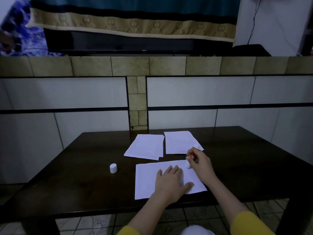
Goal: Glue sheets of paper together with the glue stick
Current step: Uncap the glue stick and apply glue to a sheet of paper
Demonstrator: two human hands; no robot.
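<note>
Two hands work the near sheet on the bench: left hand lies flat, pinning it; right hand grasps the glue stick at that sheet's far corner, cap parked left of it

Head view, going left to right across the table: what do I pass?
Cap → left hand flat on the near sheet → glue stick in the right hand. Behind them: left paper stack, then right stack.
</note>
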